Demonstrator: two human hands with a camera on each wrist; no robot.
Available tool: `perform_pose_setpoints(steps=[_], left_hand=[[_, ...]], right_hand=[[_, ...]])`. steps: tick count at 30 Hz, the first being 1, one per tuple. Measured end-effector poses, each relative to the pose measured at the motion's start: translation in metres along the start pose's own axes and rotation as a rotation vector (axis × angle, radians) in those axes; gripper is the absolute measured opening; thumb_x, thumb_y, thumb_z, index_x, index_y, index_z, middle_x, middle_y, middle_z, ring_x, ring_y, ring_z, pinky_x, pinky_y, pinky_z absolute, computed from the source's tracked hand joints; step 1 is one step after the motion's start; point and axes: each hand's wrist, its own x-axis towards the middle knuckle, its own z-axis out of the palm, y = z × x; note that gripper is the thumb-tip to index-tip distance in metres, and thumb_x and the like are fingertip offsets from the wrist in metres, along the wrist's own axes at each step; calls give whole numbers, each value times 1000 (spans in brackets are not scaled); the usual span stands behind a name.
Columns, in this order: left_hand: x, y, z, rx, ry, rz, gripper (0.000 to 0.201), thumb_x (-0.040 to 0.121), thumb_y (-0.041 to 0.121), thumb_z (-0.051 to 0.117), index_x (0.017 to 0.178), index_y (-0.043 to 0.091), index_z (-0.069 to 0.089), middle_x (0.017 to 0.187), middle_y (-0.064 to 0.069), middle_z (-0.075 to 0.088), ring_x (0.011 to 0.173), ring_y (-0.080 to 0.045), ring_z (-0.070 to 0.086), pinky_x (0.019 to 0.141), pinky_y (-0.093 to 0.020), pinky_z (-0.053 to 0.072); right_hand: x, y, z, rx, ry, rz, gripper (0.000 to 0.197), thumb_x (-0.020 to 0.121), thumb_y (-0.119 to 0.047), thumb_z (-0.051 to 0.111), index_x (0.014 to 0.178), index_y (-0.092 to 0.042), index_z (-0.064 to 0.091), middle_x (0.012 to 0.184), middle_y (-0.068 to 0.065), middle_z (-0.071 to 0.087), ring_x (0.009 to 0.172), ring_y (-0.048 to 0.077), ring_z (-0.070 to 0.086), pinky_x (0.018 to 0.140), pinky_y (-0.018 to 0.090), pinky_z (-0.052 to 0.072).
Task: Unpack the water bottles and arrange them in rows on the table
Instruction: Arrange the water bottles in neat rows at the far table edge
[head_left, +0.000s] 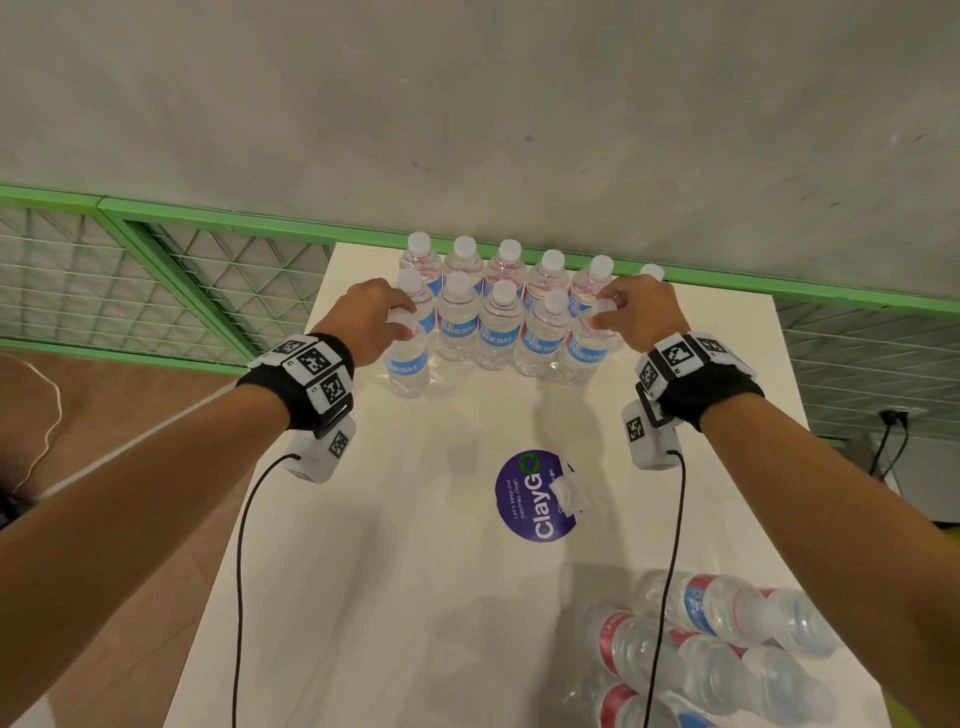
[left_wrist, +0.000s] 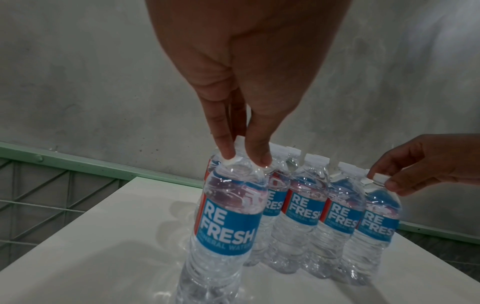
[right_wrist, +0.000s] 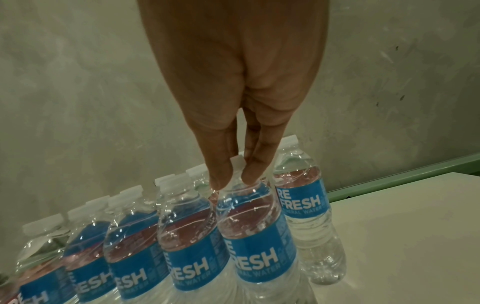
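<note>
Several clear water bottles with blue labels stand in two rows (head_left: 498, 306) at the far end of the white table (head_left: 405, 571). My left hand (head_left: 387, 319) pinches the cap of a bottle (head_left: 409, 364) standing at the left, slightly in front of the near row; the same bottle (left_wrist: 228, 216) fills the left wrist view. My right hand (head_left: 615, 306) pinches the cap of the bottle (head_left: 587, 348) at the right end of the near row, also the bottle (right_wrist: 257, 236) in the right wrist view. Both bottles stand on the table.
A pack of bottles in plastic wrap (head_left: 717, 654) lies on its side at the table's near right corner. A round purple sticker (head_left: 535, 496) with a crumpled white scrap (head_left: 569, 496) sits mid-table. A green-framed wire fence (head_left: 156, 280) and a grey wall run behind.
</note>
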Motion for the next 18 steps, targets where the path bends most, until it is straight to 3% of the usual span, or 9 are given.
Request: perform_pose_setpoints(steps=[4, 10, 18], left_hand=[[0, -2, 2, -23, 15, 5, 33, 82, 14, 67, 115, 9, 63, 114, -15, 58, 106, -32, 53, 88, -34, 40], [-2, -4, 1, -61, 20, 1, 31, 81, 11, 68, 111, 8, 63, 110, -16, 57, 101, -32, 54, 87, -35, 41], [-3, -3, 2, -52, 13, -1, 31, 80, 11, 69, 111, 8, 63, 108, -17, 56, 98, -31, 53, 82, -28, 36]], right_hand=[[0, -1, -1, 6, -2, -1, 38, 79, -19, 73, 114, -8, 64, 113, 12, 65, 100, 24, 59, 78, 24, 38], [2, 0, -1, 16, -38, 5, 40, 78, -21, 74, 114, -10, 62, 114, 11, 64, 89, 17, 50, 76, 25, 36], [3, -2, -1, 45, -37, 5, 38, 79, -20, 72, 114, -8, 64, 113, 13, 64, 89, 18, 52, 77, 25, 38]])
